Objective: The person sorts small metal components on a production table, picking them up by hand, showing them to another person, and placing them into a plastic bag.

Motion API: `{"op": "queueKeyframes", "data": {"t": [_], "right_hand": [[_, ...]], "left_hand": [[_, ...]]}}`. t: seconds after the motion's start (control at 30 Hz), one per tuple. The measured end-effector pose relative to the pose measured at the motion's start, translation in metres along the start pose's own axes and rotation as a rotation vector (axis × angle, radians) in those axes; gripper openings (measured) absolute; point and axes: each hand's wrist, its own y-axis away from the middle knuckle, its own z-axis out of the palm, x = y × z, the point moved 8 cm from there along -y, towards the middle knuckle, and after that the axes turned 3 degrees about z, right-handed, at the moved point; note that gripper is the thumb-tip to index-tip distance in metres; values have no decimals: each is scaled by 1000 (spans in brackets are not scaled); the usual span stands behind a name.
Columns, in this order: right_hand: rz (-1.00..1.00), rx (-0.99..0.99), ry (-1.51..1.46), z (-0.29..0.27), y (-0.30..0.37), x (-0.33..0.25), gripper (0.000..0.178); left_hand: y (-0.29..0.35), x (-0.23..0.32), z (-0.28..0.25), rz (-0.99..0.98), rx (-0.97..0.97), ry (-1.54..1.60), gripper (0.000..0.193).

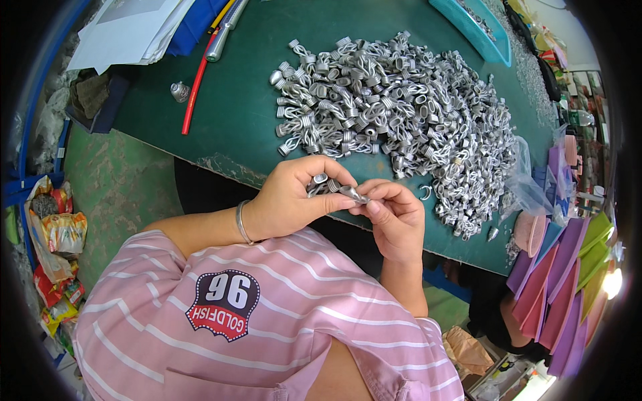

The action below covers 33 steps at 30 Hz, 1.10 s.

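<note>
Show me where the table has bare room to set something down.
The widest free patch of green tabletop lies between the red pencil and the pile of looped metal fittings. The pile crowds the table's middle and right, leaving a slim strip at the near-right edge.

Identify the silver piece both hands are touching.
The rounded silver piece pinched between left hand and right hand; other pieces sit in the left hand's curl or lie in the pile on the green table.

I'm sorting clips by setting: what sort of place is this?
Probably a workshop handling small metal parts: a large heap of silvery pieces lies on a green worktable, and a turquoise tray beyond it holds small items.
</note>
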Motion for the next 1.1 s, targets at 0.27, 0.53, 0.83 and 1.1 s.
{"op": "queueKeyframes", "data": {"t": [0.27, 0.53, 0.83, 1.1], "right_hand": [[-413, 129, 246, 8, 14, -24, 32], [-656, 151, 932, 31, 10, -56, 17], [-575, 271, 1664, 29, -25, -46, 20], [-387, 253, 1472, 14, -4, -48, 12]], "left_hand": [[3, -10, 1, -210, 28, 149, 25], [7, -23, 12, -514, 39, 785, 26], [8, -29, 11, -398, -55, 698, 10], [7, -31, 12, -391, -54, 641, 10]]}}
